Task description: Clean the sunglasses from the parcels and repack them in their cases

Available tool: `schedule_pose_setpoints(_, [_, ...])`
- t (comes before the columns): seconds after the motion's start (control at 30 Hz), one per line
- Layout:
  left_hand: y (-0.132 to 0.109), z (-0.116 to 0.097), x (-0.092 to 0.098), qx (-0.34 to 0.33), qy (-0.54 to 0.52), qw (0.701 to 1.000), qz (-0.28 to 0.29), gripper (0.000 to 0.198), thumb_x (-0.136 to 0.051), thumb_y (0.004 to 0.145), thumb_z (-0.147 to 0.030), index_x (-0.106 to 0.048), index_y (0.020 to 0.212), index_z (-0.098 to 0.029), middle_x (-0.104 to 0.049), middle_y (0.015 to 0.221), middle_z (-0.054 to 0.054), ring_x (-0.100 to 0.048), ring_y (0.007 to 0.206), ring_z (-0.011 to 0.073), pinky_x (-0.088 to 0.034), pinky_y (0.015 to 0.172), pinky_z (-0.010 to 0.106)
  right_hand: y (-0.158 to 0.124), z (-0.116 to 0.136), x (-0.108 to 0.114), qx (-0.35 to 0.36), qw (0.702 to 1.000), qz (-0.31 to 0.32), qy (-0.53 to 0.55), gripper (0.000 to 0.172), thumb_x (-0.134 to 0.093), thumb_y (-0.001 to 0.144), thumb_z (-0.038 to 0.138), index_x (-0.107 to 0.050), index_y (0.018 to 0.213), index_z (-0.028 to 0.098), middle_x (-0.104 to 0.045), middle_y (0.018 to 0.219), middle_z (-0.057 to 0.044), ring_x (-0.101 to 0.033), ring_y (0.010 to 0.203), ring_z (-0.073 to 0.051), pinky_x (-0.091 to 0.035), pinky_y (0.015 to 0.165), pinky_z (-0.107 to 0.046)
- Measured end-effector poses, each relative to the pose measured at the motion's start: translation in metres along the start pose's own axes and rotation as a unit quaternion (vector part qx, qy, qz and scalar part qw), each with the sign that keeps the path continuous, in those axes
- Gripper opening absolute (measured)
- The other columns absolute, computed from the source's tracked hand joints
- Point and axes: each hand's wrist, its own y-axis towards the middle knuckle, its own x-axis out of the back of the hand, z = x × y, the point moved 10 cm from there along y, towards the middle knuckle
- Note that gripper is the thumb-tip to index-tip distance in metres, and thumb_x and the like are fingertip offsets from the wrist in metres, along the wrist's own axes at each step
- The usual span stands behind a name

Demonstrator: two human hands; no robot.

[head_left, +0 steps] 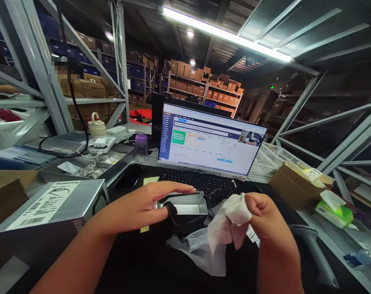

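Observation:
My left hand (148, 204) reaches over the left end of a small open box (188, 209) with a pale inside, fingers along its far edge and thumb at its near side. A black cord (185, 222) loops against the thumb tip and trails along the box's front. Closed in a fist, my right hand (263, 210) grips a crumpled white cloth (236, 210) that hangs down to the left, beside the box. Under it, a thin translucent sheet (203, 249) lies on the black desk mat. Part of a white label (252, 234) shows by the right wrist.
Behind the hands stand a keyboard (200, 182) and a lit monitor (209, 143). A large grey box (50, 204) sits at left, near a purple-lidded bottle (141, 147). At right are a barcode scanner (314, 253), a cardboard box (292, 190) and a tissue pack (335, 208).

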Motion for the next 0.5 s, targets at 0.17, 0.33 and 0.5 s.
schedule_pose_setpoints(0.17, [-0.004, -0.007, 0.004, -0.016, 0.022, 1.0, 0.002, 0.063, -0.051, 0.082, -0.006, -0.053, 0.139, -0.035, -0.061, 0.14, -0.007, -0.058, 0.128, 0.0126, -0.044, 0.11, 0.024, -0.022, 0.025, 0.033, 0.035, 0.994, -0.017, -0.103, 0.037, -0.058, 0.068, 0.006, -0.028, 0.058, 0.024, -0.06, 0.052, 0.001, -0.063, 0.05, -0.02, -0.041, 0.048, -0.025])
schedule_pose_setpoints(0.33, [-0.005, -0.008, 0.001, -0.01, 0.033, 0.999, 0.018, 0.068, -0.051, 0.081, -0.004, -0.051, 0.14, -0.037, -0.06, 0.142, -0.008, -0.058, 0.128, 0.013, -0.045, 0.108, 0.022, -0.04, 0.046, 0.063, 0.089, 0.969, -0.116, -0.198, 0.032, -0.055, 0.071, 0.004, -0.031, 0.062, 0.024, -0.062, 0.051, 0.003, -0.058, 0.048, -0.016, -0.039, 0.047, -0.024])
schedule_pose_setpoints(0.5, [-0.001, -0.007, -0.011, -0.003, 0.028, 0.999, 0.038, 0.074, -0.051, 0.077, -0.002, -0.048, 0.144, -0.035, -0.056, 0.146, -0.007, -0.055, 0.132, 0.0147, -0.042, 0.112, 0.025, -0.032, 0.049, 0.036, 0.088, 0.968, -0.066, -0.225, 0.037, -0.06, 0.071, 0.007, -0.03, 0.06, 0.024, -0.056, 0.05, 0.003, -0.051, 0.044, -0.014, -0.035, 0.044, -0.023])
